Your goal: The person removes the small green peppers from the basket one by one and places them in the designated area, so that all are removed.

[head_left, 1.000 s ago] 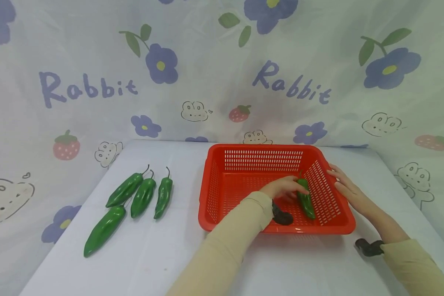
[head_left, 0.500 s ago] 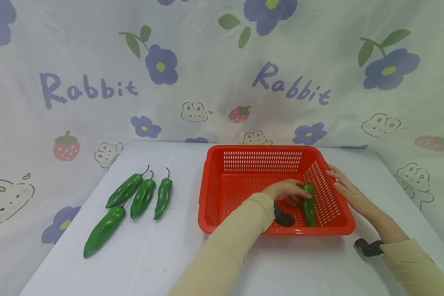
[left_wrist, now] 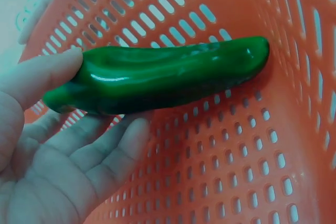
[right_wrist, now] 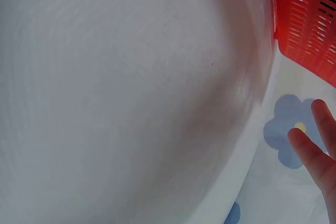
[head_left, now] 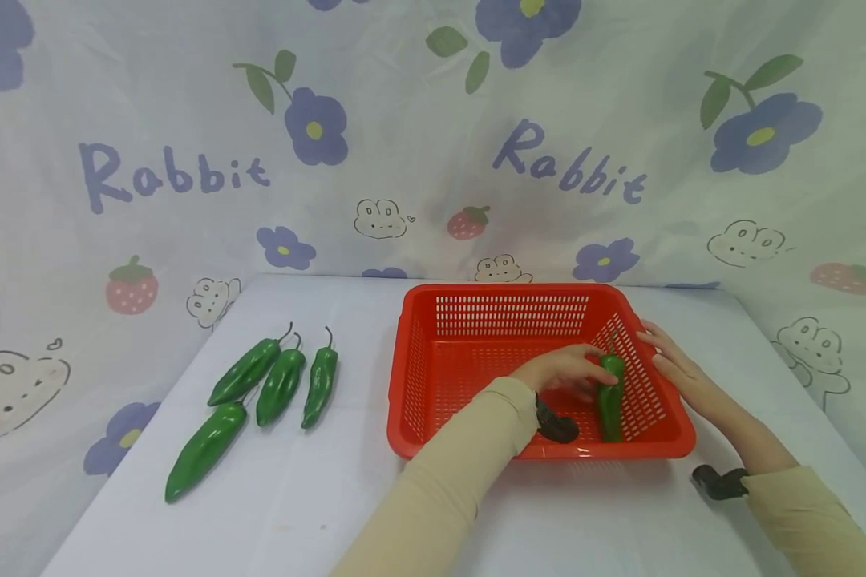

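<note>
In the head view my left hand [head_left: 557,369] reaches into the red plastic basket [head_left: 501,290] and grips a green chili pepper [head_left: 610,405] near its stem end. The left wrist view shows the thumb on one side of the glossy chili pepper [left_wrist: 173,74] and the fingers beneath it, its tip pointing toward a basket wall. My right hand [head_left: 681,377] rests against the outside of the basket's right rim with its fingers extended. Two of those fingers [right_wrist: 310,153] show at the edge of the right wrist view.
Several more green chili peppers [head_left: 280,386] lie on the left of the white table [head_left: 346,497], one nearer the front [head_left: 205,451]. Behind the table hangs a cloth [head_left: 404,104] printed with flowers, rabbits and strawberries. Dark wrist cameras [head_left: 719,482] sit at both wrists.
My left hand has shifted slightly right inside the basket, bringing the chili pepper closer to the right wall. The right hand and the chili peppers on the table stay put.
</note>
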Demonstrator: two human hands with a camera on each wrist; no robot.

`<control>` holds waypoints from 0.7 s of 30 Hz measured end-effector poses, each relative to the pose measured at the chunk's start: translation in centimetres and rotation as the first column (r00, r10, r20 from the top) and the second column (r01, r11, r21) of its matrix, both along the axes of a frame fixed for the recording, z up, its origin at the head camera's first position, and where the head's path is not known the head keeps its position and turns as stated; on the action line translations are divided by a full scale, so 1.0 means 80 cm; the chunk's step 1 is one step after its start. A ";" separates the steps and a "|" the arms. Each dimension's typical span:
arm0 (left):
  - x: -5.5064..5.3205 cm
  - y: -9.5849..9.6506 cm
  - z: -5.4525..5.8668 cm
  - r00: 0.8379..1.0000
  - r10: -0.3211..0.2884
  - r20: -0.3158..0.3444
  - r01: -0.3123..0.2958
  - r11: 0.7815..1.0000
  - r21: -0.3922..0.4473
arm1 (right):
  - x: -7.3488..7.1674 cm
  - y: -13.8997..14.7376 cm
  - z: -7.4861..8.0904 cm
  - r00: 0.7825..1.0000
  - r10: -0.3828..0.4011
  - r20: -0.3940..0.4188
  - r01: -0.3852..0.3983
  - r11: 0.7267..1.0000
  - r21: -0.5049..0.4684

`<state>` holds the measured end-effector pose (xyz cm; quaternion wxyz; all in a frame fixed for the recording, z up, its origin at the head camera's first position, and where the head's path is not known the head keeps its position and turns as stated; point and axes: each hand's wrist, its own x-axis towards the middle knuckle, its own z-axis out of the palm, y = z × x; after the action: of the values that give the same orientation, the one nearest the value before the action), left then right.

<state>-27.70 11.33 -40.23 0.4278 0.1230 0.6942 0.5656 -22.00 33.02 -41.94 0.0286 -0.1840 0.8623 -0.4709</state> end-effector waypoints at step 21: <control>-0.009 -0.007 0.023 0.983 0.180 -0.047 -0.170 0.972 0.161 | 0.000 0.001 0.001 1.000 -0.007 -0.011 0.008 0.999 0.043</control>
<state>-28.46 10.78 -38.38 0.3438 0.1120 0.6686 0.6498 -21.99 33.08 -41.84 0.0260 -0.1827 0.8730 -0.4515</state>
